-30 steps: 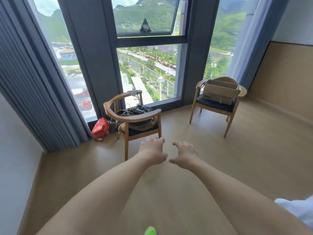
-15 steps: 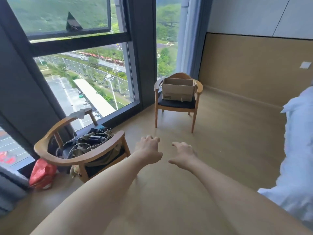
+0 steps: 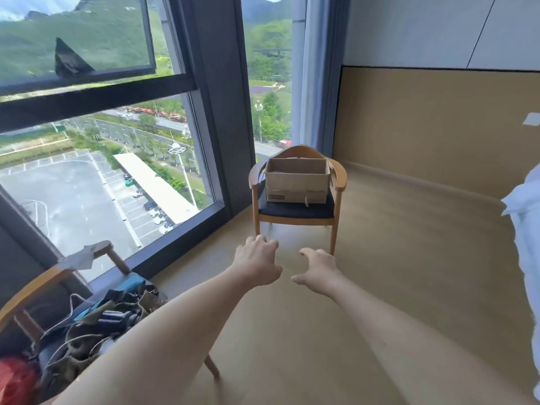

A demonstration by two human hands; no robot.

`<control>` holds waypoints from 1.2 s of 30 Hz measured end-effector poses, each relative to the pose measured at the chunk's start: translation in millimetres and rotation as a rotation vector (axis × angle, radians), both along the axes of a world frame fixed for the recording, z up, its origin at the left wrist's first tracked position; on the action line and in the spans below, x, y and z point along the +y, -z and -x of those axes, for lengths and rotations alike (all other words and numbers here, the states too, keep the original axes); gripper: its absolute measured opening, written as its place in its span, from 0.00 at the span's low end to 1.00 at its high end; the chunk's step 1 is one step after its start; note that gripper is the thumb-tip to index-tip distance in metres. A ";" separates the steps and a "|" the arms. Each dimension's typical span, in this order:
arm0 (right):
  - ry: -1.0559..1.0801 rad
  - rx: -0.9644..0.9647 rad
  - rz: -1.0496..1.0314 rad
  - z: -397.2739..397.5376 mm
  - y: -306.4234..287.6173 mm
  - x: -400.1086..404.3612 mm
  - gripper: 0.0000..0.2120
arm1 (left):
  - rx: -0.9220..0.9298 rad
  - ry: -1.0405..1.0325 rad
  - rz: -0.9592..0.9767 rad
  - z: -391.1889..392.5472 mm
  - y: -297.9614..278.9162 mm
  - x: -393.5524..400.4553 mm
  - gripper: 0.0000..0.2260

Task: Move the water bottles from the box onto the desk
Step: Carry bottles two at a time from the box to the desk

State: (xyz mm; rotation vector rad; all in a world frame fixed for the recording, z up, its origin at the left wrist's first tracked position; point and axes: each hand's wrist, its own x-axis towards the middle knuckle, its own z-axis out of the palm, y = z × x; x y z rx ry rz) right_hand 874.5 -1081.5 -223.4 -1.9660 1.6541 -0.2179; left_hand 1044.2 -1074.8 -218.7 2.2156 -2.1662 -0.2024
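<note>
An open brown cardboard box (image 3: 296, 182) sits on the dark seat of a wooden armchair (image 3: 339, 176) by the window, straight ahead of me. Its inside is mostly hidden, so no water bottles can be made out. Both my arms stretch forward over the floor. My left hand (image 3: 258, 263) and my right hand (image 3: 317, 270) hang side by side, short of the chair, fingers loosely curled and holding nothing. No desk is in view.
A second wooden chair (image 3: 38, 283) piled with bags and cables stands close at my lower left, a red bag (image 3: 16, 381) beside it. Tall windows (image 3: 96, 182) fill the left, a tan panelled wall (image 3: 438, 127) the back. White fabric (image 3: 526, 252) hangs at the right edge.
The view has swung right and closer: the chair with the box went from upper right to centre and looks larger. The cluttered chair slid to lower left. My hands stay extended and empty.
</note>
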 end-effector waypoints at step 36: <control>0.163 0.071 -0.146 -174.5 59.6 -653.1 0.33 | 0.192 0.095 -0.199 -171.5 69.9 -685.3 0.14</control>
